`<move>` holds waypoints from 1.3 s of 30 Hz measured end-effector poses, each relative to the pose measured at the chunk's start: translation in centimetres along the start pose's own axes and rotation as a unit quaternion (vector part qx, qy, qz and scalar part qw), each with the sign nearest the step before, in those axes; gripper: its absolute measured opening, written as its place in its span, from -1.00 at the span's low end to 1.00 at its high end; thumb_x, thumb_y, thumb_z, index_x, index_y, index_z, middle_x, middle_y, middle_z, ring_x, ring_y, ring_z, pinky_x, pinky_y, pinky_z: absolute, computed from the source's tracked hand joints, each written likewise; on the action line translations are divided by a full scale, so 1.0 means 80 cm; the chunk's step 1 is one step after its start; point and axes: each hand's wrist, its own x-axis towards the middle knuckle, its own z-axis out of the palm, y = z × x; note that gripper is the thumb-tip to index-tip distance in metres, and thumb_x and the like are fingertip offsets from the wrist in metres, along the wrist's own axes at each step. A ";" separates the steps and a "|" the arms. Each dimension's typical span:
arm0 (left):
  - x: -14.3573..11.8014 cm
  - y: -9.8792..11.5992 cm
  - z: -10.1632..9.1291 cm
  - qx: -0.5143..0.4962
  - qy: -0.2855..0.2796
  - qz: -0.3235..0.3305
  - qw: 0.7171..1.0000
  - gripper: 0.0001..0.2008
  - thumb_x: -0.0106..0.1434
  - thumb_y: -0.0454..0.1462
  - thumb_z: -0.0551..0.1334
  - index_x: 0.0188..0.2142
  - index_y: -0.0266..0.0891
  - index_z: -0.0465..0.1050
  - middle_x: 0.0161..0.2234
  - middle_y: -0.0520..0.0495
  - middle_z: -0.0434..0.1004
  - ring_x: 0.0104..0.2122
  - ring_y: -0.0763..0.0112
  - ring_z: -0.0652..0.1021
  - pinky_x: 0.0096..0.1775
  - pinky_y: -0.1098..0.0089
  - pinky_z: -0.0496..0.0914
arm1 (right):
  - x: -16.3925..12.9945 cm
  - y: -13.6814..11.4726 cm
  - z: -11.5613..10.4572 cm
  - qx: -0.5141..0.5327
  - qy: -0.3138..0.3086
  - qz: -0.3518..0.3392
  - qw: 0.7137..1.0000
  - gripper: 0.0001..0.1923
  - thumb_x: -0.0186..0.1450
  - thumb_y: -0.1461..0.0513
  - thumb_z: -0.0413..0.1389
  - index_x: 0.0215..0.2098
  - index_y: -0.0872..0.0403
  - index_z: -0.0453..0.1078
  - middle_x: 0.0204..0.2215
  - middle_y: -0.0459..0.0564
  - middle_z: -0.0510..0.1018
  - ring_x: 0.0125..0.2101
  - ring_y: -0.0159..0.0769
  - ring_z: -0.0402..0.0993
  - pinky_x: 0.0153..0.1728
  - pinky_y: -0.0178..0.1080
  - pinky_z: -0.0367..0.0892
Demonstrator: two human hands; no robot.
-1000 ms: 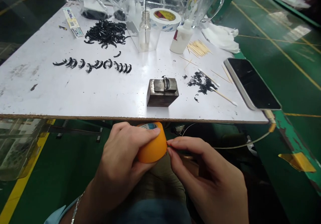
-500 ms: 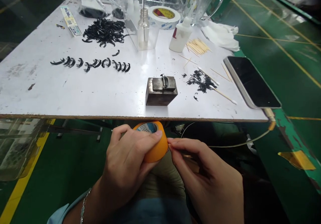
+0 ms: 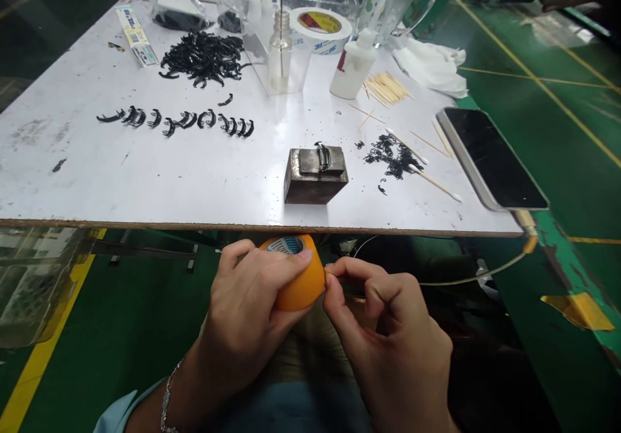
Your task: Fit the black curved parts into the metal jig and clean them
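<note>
the right hand [image 3: 388, 336] has curled up tighter than a moment ago, its fingertips now pinching at the edge of the orange tape roll [image 3: 295, 277], so it seems to be picking at the tape end. the left hand [image 3: 247, 310] wraps around the roll, below the counter [image 3: 145, 174] edge.

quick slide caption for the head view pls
Left hand grips an orange tape roll below the table edge while the right hand pinches at its side.
</note>
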 end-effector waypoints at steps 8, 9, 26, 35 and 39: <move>-0.003 -0.004 0.002 -0.022 0.022 -0.036 0.999 -0.63 0.28 -0.29 0.38 0.04 -0.17 0.35 -0.20 -0.01 0.59 -0.23 0.36 0.59 -0.09 0.29 0.43 | 0.002 0.008 -0.009 0.035 -0.003 0.009 0.999 -0.78 0.31 0.32 0.23 -0.31 -0.03 0.24 -0.28 -0.20 0.64 -0.34 -0.44 0.63 -0.39 -0.45 0.48; -0.003 -0.005 0.003 -0.017 0.028 -0.033 0.999 -0.63 0.27 -0.29 0.38 0.03 -0.17 0.35 -0.20 -0.01 0.59 -0.24 0.36 0.59 -0.08 0.29 0.44 | 0.004 0.009 -0.012 0.030 -0.025 -0.002 0.999 -0.83 0.32 0.30 0.22 -0.23 -0.04 0.32 -0.26 -0.19 0.64 -0.33 -0.44 0.63 -0.34 -0.44 0.50; -0.005 -0.009 0.001 -0.054 0.028 -0.101 0.993 -0.59 0.18 -0.25 0.46 -0.01 -0.14 0.42 -0.16 0.07 0.57 -0.18 0.47 0.54 -0.10 0.53 0.44 | 0.016 0.019 -0.012 -0.028 -0.123 -0.156 0.980 -0.86 0.39 0.36 0.11 -0.11 0.05 0.36 -0.23 -0.10 0.58 -0.24 -0.45 0.54 -0.17 -0.43 0.43; -0.010 -0.017 -0.002 -0.186 -0.015 -0.187 0.965 -0.52 0.08 -0.25 0.53 -0.04 0.00 0.46 -0.13 0.15 0.59 -0.12 0.52 0.59 -0.07 0.66 0.47 | 0.024 0.015 -0.019 -0.015 -0.133 -0.087 0.987 -0.91 0.36 0.34 0.13 -0.22 0.01 0.40 -0.34 -0.19 0.56 -0.37 -0.50 0.51 -0.27 -0.44 0.39; -0.013 -0.020 -0.005 -0.260 -0.015 -0.240 0.935 -0.50 0.01 -0.27 0.56 -0.06 0.03 0.49 -0.13 0.13 0.59 -0.12 0.48 0.61 -0.11 0.64 0.51 | 0.030 0.011 -0.025 0.021 -0.156 -0.054 0.986 -0.90 0.37 0.32 0.13 -0.22 -0.02 0.41 -0.32 -0.21 0.56 -0.36 -0.52 0.51 -0.32 -0.47 0.37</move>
